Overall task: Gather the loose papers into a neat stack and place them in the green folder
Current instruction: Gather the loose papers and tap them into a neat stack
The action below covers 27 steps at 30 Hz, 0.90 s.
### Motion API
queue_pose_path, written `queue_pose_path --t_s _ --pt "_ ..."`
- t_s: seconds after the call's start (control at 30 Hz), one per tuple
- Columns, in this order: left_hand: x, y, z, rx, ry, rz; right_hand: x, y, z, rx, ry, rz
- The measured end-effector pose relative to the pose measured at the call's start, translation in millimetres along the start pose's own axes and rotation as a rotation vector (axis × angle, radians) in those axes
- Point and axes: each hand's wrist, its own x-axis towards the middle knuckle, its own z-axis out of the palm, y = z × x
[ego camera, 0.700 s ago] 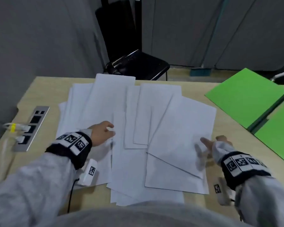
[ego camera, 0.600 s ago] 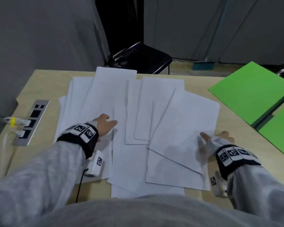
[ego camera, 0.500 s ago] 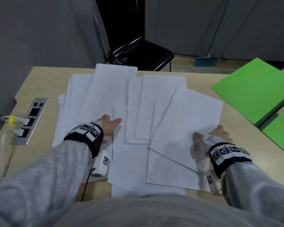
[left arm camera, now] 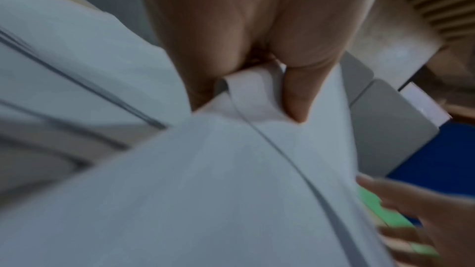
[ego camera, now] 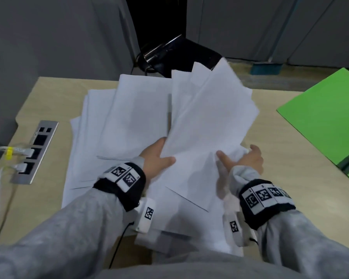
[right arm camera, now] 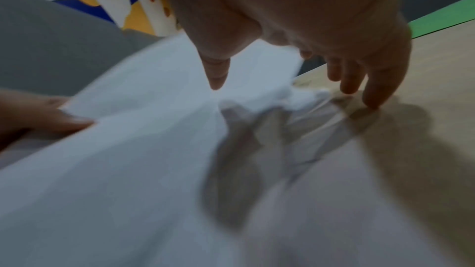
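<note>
Lifted off the desk [ego camera: 48, 93] since earlier, the right-hand sheets [ego camera: 210, 121] tilt up, left hand [ego camera: 155, 160] and right hand [ego camera: 244, 160] each pinching their near edge with thumb over, fingers under.

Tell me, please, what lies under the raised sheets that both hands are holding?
Under the raised sheets, more white papers lie flat on the wooden table. The left hand and right hand hold them. How many papers lie underneath, and the table beneath them, is covered.

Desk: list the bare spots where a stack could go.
Bare desk lies between the lifted papers and the green folder. A narrow strip runs between the socket panel and the flat sheets. The middle is crowded with paper.
</note>
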Motion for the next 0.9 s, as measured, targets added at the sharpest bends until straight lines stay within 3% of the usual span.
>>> queue_pose_path --t_s 0.13,0.23,0.33,0.43,0.5,0.57,0.7,0.9 --pt "5 -7 -33 -0.291 0.135 0.025 16 -11 1 0.081 -0.036 0.105" --pt "19 -15 -67 -0.149 0.287 -0.026 16 -21 13 0.072 -0.093 0.064" --pt "36 -31 -103 0.132 0.422 -0.198 12 -29 22 -0.027 -0.126 0.045" --pt "44 -52 -125 0.508 0.45 -0.509 6 -36 31 -0.089 -0.186 0.025" --pt "42 -66 -132 0.543 0.437 -0.714 3 -42 39 -0.089 -0.252 -0.004" --pt "41 -77 -134 0.443 0.437 -0.782 -1 -46 48 -0.098 -0.318 -0.051" --pt "39 -71 -122 0.531 0.431 -0.678 -8 -55 61 -0.13 -0.359 -0.165" --pt "28 -51 -65 0.699 0.179 -0.347 -7 -59 62 -0.12 -0.334 -0.16"
